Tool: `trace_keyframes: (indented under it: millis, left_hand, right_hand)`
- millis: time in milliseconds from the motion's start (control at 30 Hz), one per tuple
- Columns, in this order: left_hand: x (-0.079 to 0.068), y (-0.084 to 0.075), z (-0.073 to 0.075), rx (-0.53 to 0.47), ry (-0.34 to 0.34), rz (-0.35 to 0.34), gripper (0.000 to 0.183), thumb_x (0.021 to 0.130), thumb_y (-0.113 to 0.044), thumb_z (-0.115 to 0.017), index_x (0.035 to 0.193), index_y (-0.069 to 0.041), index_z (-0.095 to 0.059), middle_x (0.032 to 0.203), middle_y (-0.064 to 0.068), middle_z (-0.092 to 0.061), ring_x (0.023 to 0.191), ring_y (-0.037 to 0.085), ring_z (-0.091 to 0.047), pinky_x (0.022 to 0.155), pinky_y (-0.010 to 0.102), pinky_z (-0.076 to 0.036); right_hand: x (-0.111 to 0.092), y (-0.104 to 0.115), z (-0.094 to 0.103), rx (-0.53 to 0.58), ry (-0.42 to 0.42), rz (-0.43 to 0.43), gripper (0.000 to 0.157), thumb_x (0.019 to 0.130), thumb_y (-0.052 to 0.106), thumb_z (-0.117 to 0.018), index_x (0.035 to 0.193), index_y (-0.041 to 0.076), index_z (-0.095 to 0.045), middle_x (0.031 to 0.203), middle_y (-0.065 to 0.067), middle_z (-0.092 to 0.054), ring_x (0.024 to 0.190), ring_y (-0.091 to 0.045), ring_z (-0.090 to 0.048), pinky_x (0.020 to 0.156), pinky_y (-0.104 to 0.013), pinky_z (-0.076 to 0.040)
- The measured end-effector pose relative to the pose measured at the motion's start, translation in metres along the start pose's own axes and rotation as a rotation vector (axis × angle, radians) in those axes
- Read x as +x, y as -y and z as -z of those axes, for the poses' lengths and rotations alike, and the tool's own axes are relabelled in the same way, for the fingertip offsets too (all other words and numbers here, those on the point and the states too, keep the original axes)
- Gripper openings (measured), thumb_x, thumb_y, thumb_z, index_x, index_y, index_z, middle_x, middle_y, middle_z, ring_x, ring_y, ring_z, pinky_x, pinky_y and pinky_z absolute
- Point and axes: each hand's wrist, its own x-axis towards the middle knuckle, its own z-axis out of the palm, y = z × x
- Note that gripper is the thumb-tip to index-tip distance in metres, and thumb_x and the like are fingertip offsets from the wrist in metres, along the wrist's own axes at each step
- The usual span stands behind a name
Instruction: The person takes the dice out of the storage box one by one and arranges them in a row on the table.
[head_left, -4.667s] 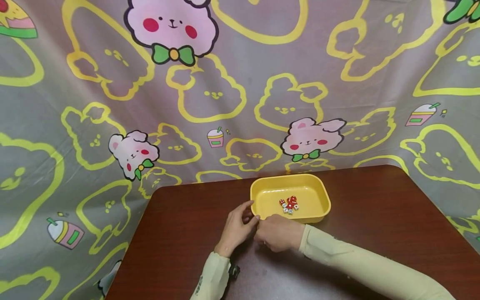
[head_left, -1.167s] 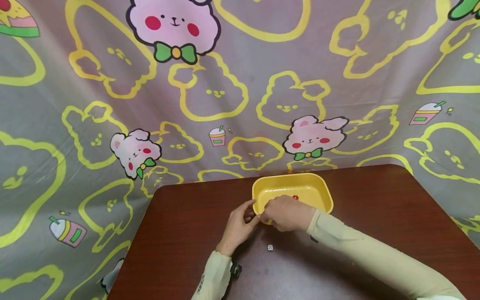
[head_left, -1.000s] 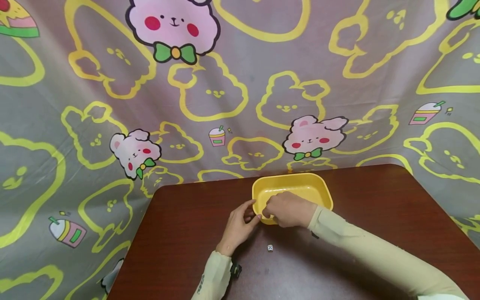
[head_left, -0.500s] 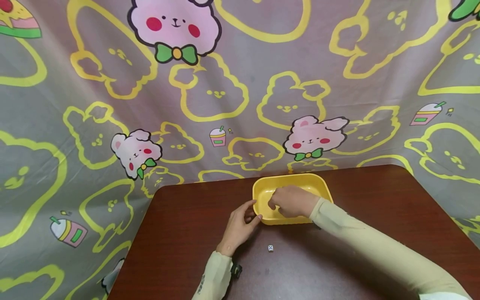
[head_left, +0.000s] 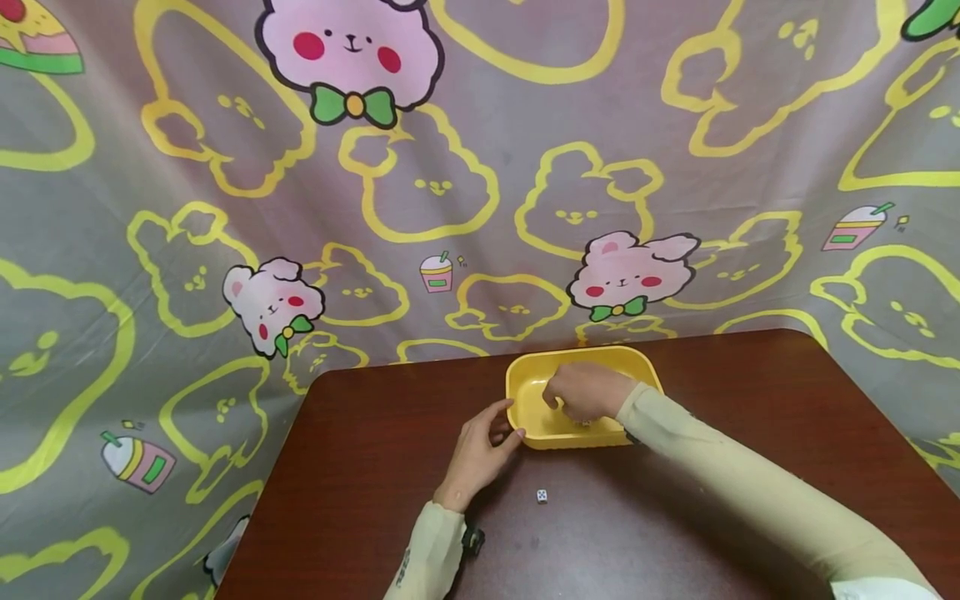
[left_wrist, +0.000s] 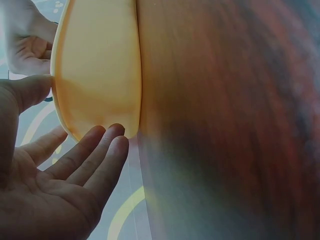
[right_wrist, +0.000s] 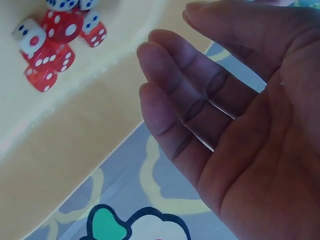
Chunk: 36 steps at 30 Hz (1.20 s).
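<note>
A yellow plastic basin (head_left: 529,410) stands toward the back of the table. Its front left corner lies between the thumb and fingertips of my left hand (head_left: 480,450), which touch it from outside with the fingers fairly straight. Over the basin hovers my right hand (head_left: 588,392), its fingers loosely bent with nothing between them in the right wrist view. Red dice (right_wrist: 62,25) and white dice (right_wrist: 29,36) lie clustered on the basin floor, apart from the fingertips; in the head view the right hand hides most of them. One white die (head_left: 542,496) sits on the table in front.
The dark brown table (head_left: 390,433) has its back edge against a hanging cloth (head_left: 465,125) printed with cartoon animals. The basin's back rim is near that edge. My right forearm crosses the table's right side.
A white die now lies on the table in front, where none showed at first. My right hand has moved from the basin's front left corner back and right over the basin. My left hand stays put.
</note>
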Motion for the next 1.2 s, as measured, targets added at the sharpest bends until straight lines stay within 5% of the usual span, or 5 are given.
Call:
trace_keyframes:
  millis: [333,1200]
  left_hand:
    - [-0.001,0.001,0.001,-0.003,0.008,0.018,0.051,0.098,-0.027,-0.074,0.145,-0.012,-0.06,0.138,0.009,-0.069,0.111,0.021,-0.074,0.094,0.036,-0.063]
    - [0.0,0.001,0.003,-0.008,0.019,0.007,0.052,0.098,-0.027,-0.074,0.146,-0.011,-0.059,0.137,0.01,-0.069,0.112,0.021,-0.074,0.094,0.036,-0.062]
  right_hand:
    - [0.002,-0.008,-0.002,-0.034,-0.009,-0.017,0.026,0.081,-0.009,-0.068,0.085,0.015,-0.076,0.081,0.001,-0.069,0.073,-0.014,-0.057,0.068,-0.031,-0.052]
    - [0.017,-0.02,-0.012,-0.088,0.076,-0.038,0.021,0.09,0.003,-0.072,0.076,0.018,-0.072,0.074,0.004,-0.065,0.067,-0.013,-0.054,0.064,-0.028,-0.051]
